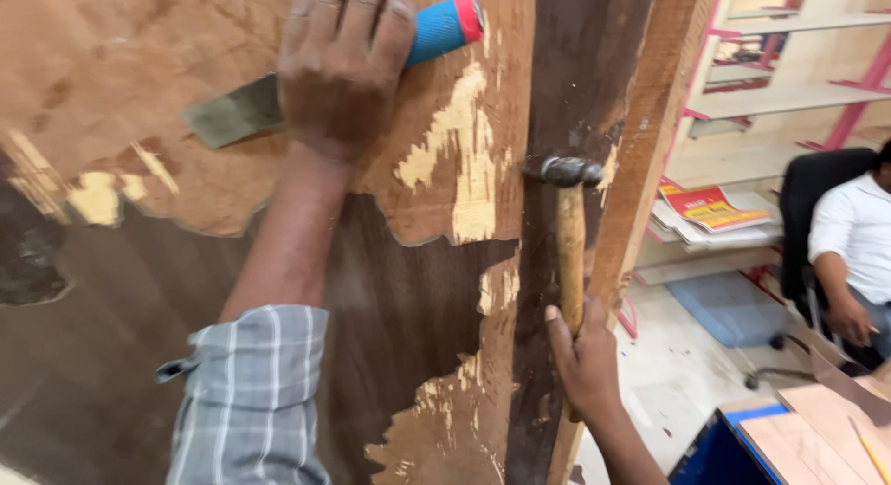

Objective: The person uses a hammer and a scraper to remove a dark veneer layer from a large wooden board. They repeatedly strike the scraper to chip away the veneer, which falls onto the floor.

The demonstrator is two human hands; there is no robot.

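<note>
Plaid sleeve nearest; left hand grips a blue-handled chisel, right hand clasps a hammer. Veneer partly stripped, much remains.

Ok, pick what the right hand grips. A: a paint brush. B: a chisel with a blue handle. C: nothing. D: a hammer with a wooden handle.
D: the right hand wraps the wooden handle of the hammer, while the left hand holds the blue-handled chisel.
</note>
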